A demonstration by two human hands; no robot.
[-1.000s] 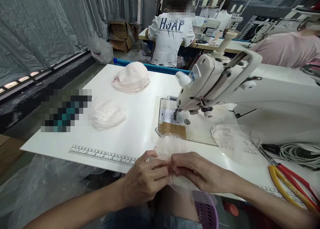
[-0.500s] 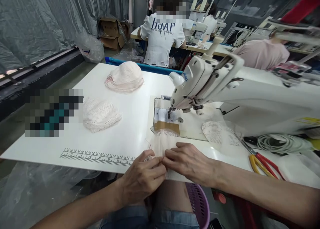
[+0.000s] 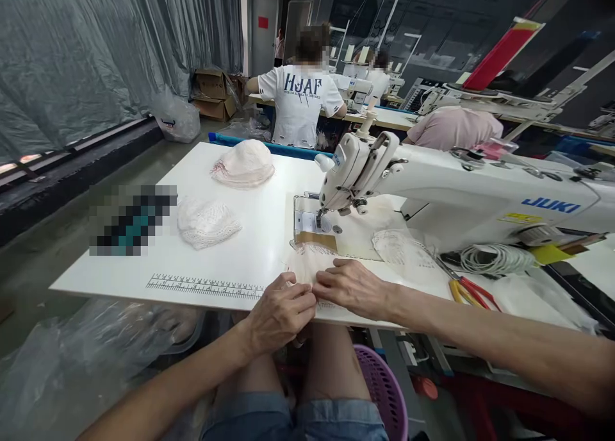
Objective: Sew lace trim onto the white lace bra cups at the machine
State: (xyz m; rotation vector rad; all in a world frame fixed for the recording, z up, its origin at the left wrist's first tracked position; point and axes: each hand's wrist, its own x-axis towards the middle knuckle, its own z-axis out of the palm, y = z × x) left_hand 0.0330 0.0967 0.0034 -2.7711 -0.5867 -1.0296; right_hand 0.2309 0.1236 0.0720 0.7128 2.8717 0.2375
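Note:
A sheer, pale pink piece of gathered fabric lies at the table's front edge, its far end just short of the sewing machine's needle plate. My left hand pinches its near edge with closed fingers. Right beside it, my right hand grips the same edge, the fingertips of both hands nearly meeting. The fingers hide part of the cloth. Behind the fabric stands a white sewing machine, its presser foot above the metal plate, with no cloth visible under it.
A pale pink fabric pile and a white lace piece lie on the left of the table. Right of my hands are a lace piece, scissors and a coiled cable. A purple basket stands below. A co-worker sits ahead.
The camera view has tilted up and turned right, so more of the machine and room shows. Both hands keep hold of the fabric's near edge with little visible movement.

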